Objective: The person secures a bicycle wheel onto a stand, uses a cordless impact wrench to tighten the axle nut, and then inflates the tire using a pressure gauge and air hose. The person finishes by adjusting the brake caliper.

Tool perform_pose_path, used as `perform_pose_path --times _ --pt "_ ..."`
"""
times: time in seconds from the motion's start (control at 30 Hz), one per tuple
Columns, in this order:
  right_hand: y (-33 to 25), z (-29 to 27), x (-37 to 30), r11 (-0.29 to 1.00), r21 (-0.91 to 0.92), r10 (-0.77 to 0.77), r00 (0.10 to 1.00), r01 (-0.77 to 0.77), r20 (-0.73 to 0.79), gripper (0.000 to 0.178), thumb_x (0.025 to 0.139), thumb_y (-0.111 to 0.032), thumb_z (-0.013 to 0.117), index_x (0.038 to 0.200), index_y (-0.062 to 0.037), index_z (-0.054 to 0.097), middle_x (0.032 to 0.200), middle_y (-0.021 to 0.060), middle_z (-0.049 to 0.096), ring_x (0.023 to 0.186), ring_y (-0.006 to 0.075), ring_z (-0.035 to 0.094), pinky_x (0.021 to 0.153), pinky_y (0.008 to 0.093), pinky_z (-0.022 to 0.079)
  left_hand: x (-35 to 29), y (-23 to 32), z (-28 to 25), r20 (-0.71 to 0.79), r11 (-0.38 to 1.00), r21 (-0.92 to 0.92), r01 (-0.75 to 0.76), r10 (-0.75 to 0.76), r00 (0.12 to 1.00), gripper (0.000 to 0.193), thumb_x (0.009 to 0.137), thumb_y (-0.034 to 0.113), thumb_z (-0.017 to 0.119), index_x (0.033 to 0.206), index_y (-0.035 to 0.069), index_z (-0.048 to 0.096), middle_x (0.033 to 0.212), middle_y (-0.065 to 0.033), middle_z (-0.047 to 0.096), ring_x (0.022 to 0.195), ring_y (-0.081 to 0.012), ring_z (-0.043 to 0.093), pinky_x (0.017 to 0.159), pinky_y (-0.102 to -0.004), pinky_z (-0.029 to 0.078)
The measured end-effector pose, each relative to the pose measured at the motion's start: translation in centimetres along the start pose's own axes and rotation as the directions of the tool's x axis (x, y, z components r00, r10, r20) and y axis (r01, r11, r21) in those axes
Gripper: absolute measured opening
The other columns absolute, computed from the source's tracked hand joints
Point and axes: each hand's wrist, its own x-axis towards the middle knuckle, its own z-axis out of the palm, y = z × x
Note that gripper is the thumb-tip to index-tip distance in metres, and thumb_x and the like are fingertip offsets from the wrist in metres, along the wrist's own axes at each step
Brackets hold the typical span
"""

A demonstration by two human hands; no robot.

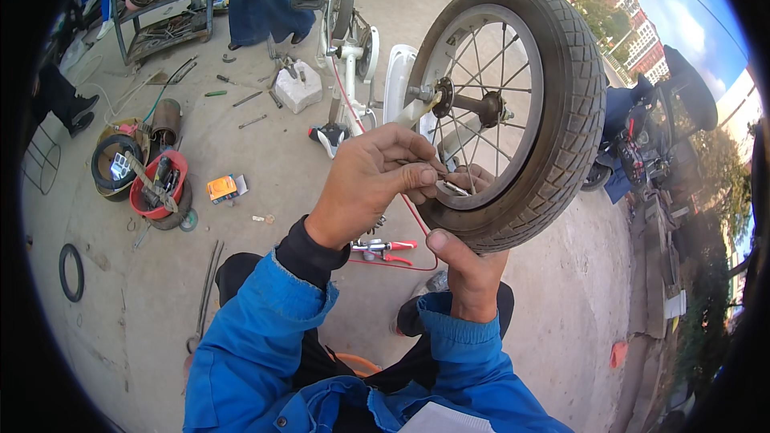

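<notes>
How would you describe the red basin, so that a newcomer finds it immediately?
From the big bicycle wheel, look left across the grey floor to the orange box. Just left of it sits a round basin crowded with tools. Unlike the black tyre just beyond it, it is bright red.

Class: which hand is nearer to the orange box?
Left. The left hand is to the right of the orange box, apart from it; the right hand is farther right, at the tyre.
</notes>
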Motion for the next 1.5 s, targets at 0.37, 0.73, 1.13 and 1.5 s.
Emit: perform_pose_path --times 0.37,0.73,1.13,1.5 --pt "-0.8 1.0 0.0 0.997 -0.061 0.046 0.992 -0.054 -0.118 0.091 0.062 -0.021 0.096 0.142 0.0039 0.060 0.143 0.0159 0.057 0.132 0.0298 0.061 0.119 0.0440 0.047 -0.3 0.8 -1.2 -0.007 0.997 0.072 0.019 -0.019 1.000 0.022 0.101 0.004 0.073 0.120 -0.006 0.073 0.109 -0.0147 0.077 0.094 -0.0185 0.077 0.082 -0.0313 0.063" --pt "-0.3 0.1 0.1 1.000 0.006 0.011 1.000 -0.010 -0.014 0.097 0.074 -0.010 0.096 0.155 0.0030 0.044 0.141 0.0181 0.062 0.132 0.0294 0.063 0.117 0.0440 0.050 -0.4 0.2 -1.0 0.025 0.998 0.036 -0.057 0.057 0.998 0.019 0.096 -0.001 0.077 0.113 -0.008 0.075 0.111 -0.0165 0.075 0.093 -0.0213 0.075 0.080 -0.0340 0.060" --pt "-0.1 0.0 0.1 1.000 -0.005 0.011 1.000 -0.011 -0.028 0.098 0.073 -0.013 0.097 0.154 0.0032 0.045 0.140 0.0180 0.063 0.132 0.0292 0.063 0.116 0.0444 0.050 -0.6 0.1 -1.2 0.029 0.996 0.030 -0.090 0.089 0.996 0.018 0.093 0.000 0.081 0.110 -0.006 0.076 0.111 -0.0156 0.075 0.096 -0.0206 0.074 0.084 -0.0339 0.062" --pt "-0.1 0.1 0.1 1.000 0.017 0.005 1.000 -0.004 -0.018 0.097 0.074 -0.014 0.096 0.154 0.0032 0.045 0.141 0.0187 0.064 0.132 0.0293 0.063 0.117 0.0444 0.050 -0.7 0.0 -0.6 0.056 0.996 -0.052 -0.073 0.076 0.996 0.032 0.103 0.020 0.076 0.122 -0.005 0.076 0.126 -0.0202 0.075 0.112 -0.0247 0.076 0.095 -0.0336 0.063"
